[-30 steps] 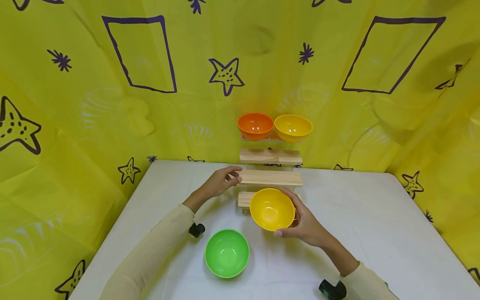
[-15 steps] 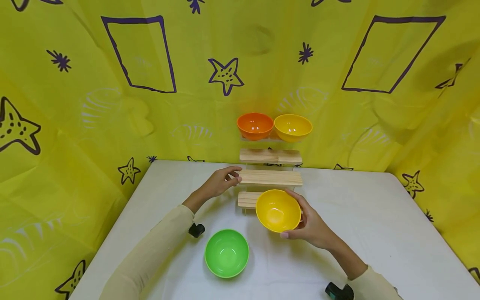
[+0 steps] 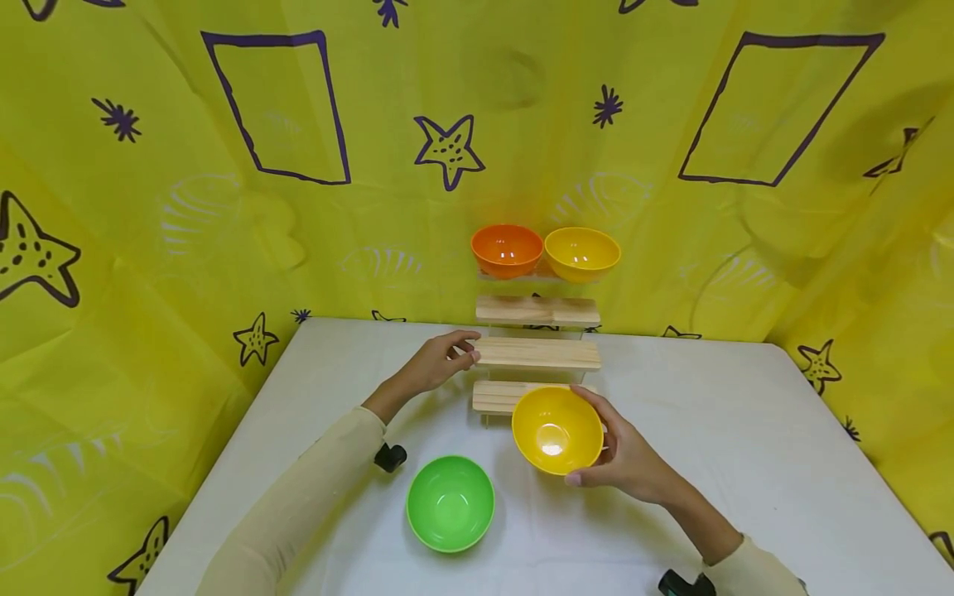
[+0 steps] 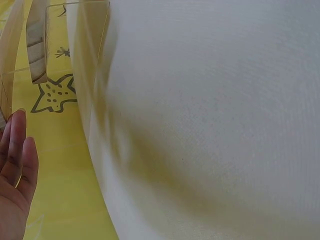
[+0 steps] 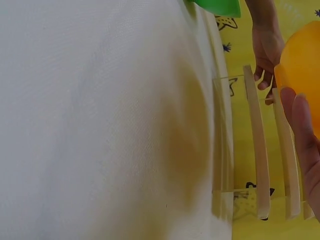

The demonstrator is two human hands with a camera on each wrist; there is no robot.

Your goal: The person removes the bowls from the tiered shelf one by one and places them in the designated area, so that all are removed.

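Observation:
My right hand (image 3: 626, 459) grips a yellow bowl (image 3: 555, 426) by its right side, tilted so its inside shows, in front of the lowest step of a tiered wooden stand (image 3: 537, 353). The bowl's orange-yellow outside (image 5: 302, 75) shows in the right wrist view, with fingertips (image 5: 300, 112) against it. At the stand's left, my left hand (image 3: 432, 362) holds the end of a middle step between thumb and fingers. Part of that hand (image 4: 15, 175) appears at the left wrist view's edge, fingertips at the wood. A green bowl (image 3: 450, 505) rests on the table between my arms.
An orange bowl (image 3: 507, 251) and another yellow bowl (image 3: 583, 254) sit side by side on the stand's top step. The stand's clear side supports (image 5: 222, 135) show in the right wrist view. A yellow patterned curtain (image 3: 387, 207) rises behind the white table (image 3: 708, 414).
My right hand has moved the yellow bowl a little to the right and toward me, away from the lowest step. The left hand and the green bowl stay in place.

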